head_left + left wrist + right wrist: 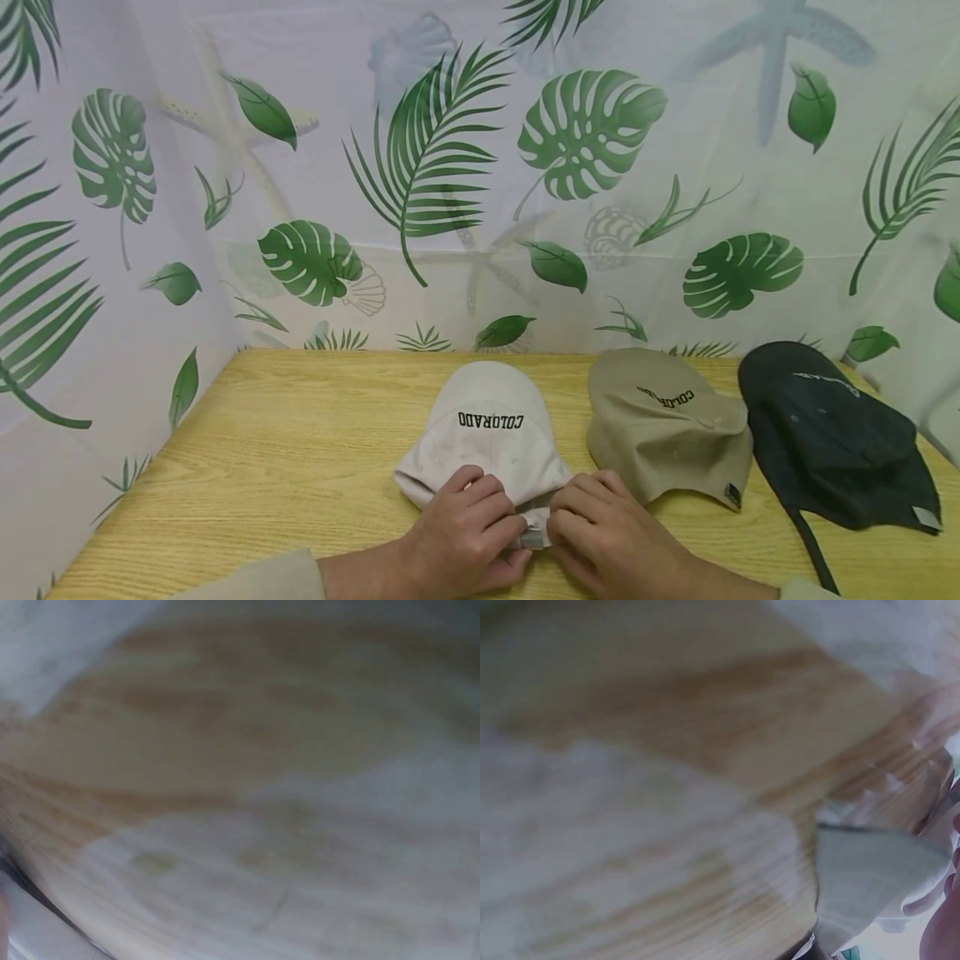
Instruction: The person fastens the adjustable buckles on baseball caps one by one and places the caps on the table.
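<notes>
An off-white baseball cap [491,417] lies on the table in the head view, its brim towards the back wall. Black "COLORADO" lettering on its front appears upside down. At the cap's rear strap [534,533], a small grey metal buckle shows between the hands. My left hand [468,533] grips the strap end left of the buckle, fingers curled. From the other side, my right hand [611,529] pinches the strap near the cap's edge. Pale fabric [870,877] and part of a finger show at the right wrist view's lower right. The left wrist view is mostly blurred tabletop.
A khaki cap [667,433] with the same lettering sits just right of the white one. Beyond it, a black cap [832,442] lies with its strap hanging towards the front. The wooden table [300,433] meets a leaf-printed cloth [450,317] at the back.
</notes>
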{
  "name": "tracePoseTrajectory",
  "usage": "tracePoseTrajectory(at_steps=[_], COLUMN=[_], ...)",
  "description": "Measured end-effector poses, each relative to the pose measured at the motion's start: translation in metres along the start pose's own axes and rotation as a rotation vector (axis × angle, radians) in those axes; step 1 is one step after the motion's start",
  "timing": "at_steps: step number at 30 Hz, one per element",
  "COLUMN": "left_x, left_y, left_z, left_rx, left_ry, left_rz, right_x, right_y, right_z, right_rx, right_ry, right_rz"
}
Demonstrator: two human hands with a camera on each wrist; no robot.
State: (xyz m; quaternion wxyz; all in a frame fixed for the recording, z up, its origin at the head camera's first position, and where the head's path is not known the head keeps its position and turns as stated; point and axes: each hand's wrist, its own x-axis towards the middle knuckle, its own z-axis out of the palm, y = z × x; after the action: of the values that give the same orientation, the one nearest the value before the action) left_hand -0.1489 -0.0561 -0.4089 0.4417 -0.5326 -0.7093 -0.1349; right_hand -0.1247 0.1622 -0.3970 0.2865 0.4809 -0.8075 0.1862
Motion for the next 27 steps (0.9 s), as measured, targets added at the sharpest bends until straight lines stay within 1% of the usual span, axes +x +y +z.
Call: tracePoseTrajectory(at_steps=[11, 21, 27], left_x=[-0.0006, 0.0017, 0.0023], left_y=[0.0003, -0.0009, -0.0001], left_z=[0.0018, -0.001, -0.002], left_rx=[-0.017, 0.007, 0.001], left_ry=[0.0, 0.004, 0.004], left_rz=[-0.017, 0.008, 0.002], right_x=[0.0004, 0.0007, 0.0], right_y=[-0.0003, 0.001, 0.001], right_z=[0.0007, -0.0007, 0.0001], right_rx=[-0.009, -0.016, -0.025], right_ry=[0.004, -0.008, -0.004], right_rz=[-0.001, 0.003, 0.005])
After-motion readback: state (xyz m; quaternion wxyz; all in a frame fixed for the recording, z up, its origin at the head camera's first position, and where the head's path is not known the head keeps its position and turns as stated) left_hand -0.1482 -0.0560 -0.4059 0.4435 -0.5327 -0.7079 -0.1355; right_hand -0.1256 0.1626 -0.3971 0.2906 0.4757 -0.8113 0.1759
